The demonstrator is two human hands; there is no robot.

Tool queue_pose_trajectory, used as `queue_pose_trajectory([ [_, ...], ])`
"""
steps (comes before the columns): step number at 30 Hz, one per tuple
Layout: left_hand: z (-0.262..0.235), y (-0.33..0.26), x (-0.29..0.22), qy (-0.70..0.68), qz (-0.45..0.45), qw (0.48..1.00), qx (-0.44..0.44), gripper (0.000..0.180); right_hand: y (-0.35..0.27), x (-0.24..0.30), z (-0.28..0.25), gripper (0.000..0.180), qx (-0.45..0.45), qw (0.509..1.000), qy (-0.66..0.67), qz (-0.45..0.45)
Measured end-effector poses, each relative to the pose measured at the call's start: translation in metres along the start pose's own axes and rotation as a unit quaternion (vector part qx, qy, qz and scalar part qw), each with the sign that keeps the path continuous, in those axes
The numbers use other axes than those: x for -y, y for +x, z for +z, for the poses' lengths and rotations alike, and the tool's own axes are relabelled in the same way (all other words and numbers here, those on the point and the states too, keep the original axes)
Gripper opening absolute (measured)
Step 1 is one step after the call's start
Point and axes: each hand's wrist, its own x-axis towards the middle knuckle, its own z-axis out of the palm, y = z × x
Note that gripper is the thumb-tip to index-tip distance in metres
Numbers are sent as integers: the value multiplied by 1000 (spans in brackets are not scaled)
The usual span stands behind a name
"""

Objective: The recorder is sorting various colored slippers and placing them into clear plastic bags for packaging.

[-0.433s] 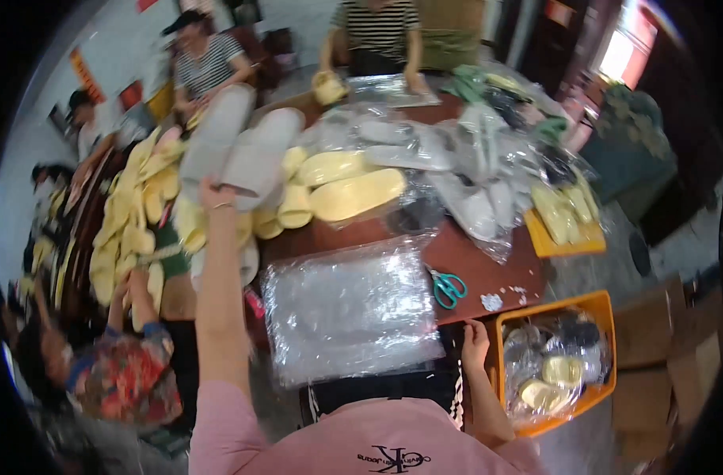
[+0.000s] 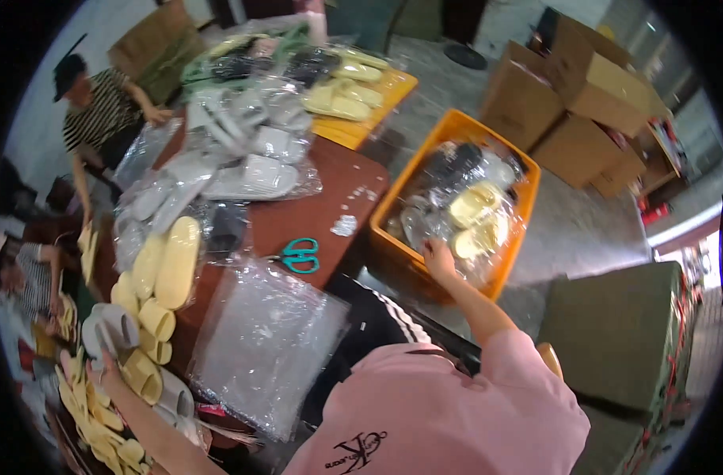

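Observation:
My left hand [image 2: 104, 374] is closed on a pair of grey slippers [image 2: 112, 326] at the lower left, beside a row of yellow slippers [image 2: 177, 263]. At the near rim of an orange crate [image 2: 384, 236], my right hand [image 2: 439, 260] is closed with its fingers curled over the edge. Inside the crate lie bagged yellow slippers [image 2: 476, 203] and dark ones [image 2: 455, 165]. A stack of clear plastic bags [image 2: 258, 340] lies at the table's near edge, in front of me, with teal-handled scissors [image 2: 300, 256] just beyond it.
Bagged grey slippers [image 2: 254, 176] are heaped on the brown table [image 2: 298, 218]. A yellow crate [image 2: 401, 83] with bagged slippers stands beyond it. Cardboard boxes [image 2: 607, 75] stand at the far right, a green-covered stack [image 2: 615, 324] nearer. A person in stripes [image 2: 100, 111] works across the table.
The view has swung right toward the orange crate. My left hand has lowered the grey slippers toward the yellow ones. My right hand has moved from beside the crate onto its rim.

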Motion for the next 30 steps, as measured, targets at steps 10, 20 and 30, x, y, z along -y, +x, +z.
queue_pose_trajectory([
  [10, 27, -83, -6, -457, -187, 869, 44, 45, 42, -103, -58, 20, -245, 930, -46, 272],
  [20, 141, -348, -58, 136, 261, 891, 345, 72, 29, -96, 11, 114, 25, 972, -40, 231],
  [30, 161, -394, -116, 361, 99, 829, 415, 92, 137, -31, 40, 104, -125, 878, -162, 432],
])
